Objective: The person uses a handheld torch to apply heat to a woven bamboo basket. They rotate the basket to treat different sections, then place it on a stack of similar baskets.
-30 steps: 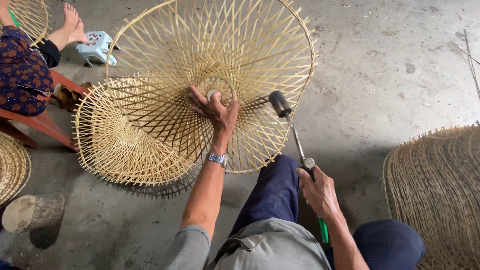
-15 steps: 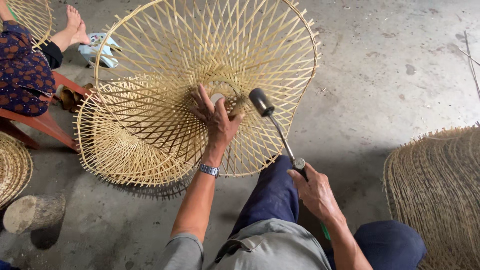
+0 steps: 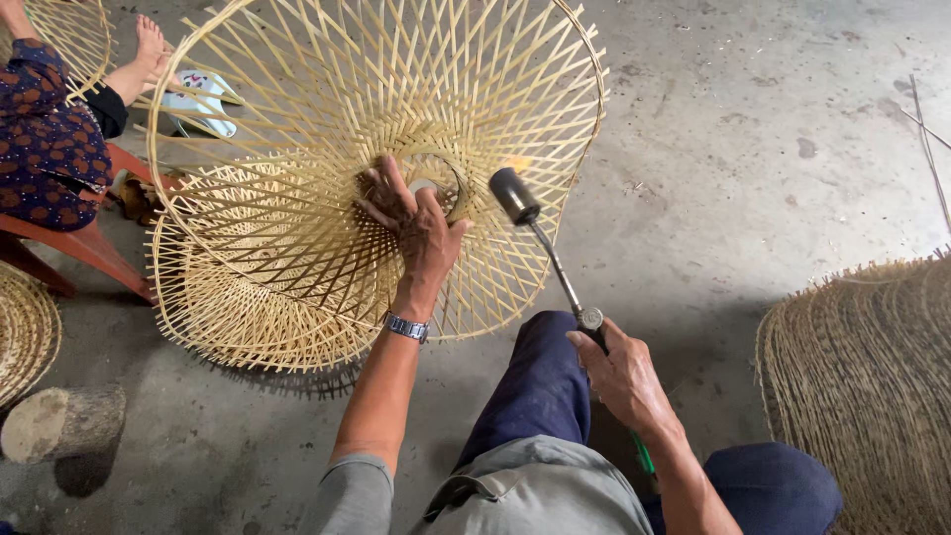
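Observation:
A large open-weave bamboo frame, shaped like a wide cone, lies tilted on the concrete floor in front of me. My left hand grips its small round centre ring, a metal watch on the wrist. My right hand holds a gas torch by its thin metal stem. The torch's black nozzle sits right beside the ring, with a small flame at its tip against the bamboo strips.
A second woven frame lies under the first one. A person in patterned dark clothes sits on a red stool at the left. A wood log lies lower left, a woven mat at the right.
The bamboo frame has turned and shifted left under my left hand. The torch nozzle has moved up and left, closer to the centre ring.

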